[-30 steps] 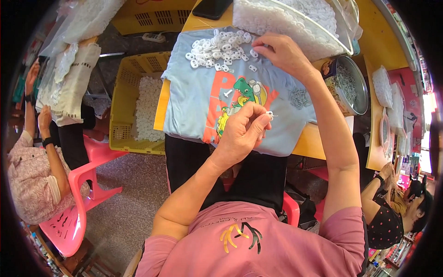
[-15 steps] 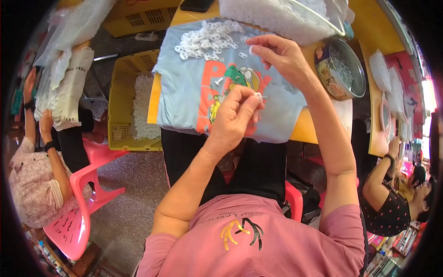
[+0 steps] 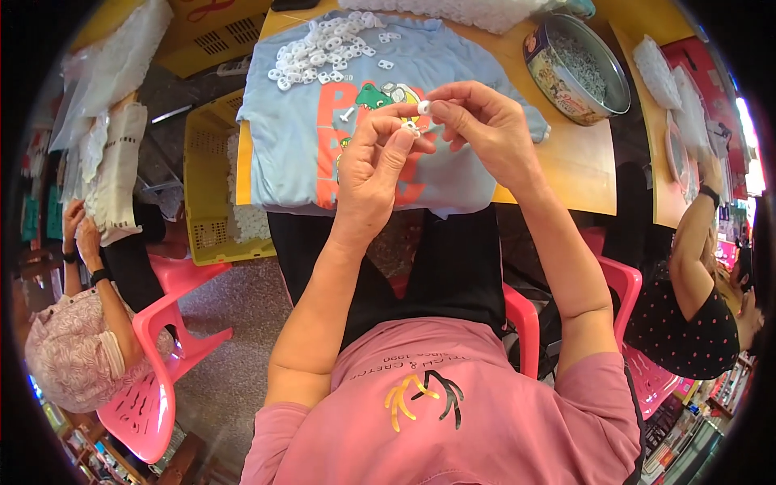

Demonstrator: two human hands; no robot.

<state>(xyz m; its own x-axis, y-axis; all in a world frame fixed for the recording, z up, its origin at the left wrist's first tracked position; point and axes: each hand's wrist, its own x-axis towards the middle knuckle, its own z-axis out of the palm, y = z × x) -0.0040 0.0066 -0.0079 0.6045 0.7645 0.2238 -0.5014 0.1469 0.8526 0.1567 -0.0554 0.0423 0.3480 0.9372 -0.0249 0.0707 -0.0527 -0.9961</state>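
My left hand (image 3: 365,171) pinches a small white plastic piece (image 3: 411,128) between thumb and fingers, with a thin metal pin showing at it. Close beside it, my right hand (image 3: 487,133) grips another small white plastic piece (image 3: 423,107) at its fingertips; whether the two pieces touch, I cannot tell. Both hands are above a light blue printed cloth (image 3: 279,149) spread over the table. Farther off on the cloth lies a heap of white two-holed plastic pieces (image 3: 319,52), with a few loose ones to its right. A single white peg-shaped piece (image 3: 347,114) rests near my left hand.
A round tin (image 3: 616,95) of small metal parts stands on the yellow table (image 3: 570,166) at the right. Left of the table, a yellow crate (image 3: 208,182) holds white pieces. Co-workers sit on both sides, one on a pink chair (image 3: 158,356). Clear bags (image 3: 485,12) lie at the back.
My right hand has come down and inward with its white piece, from near the heap to beside my left hand. The view has shifted, so the table sits higher in it.
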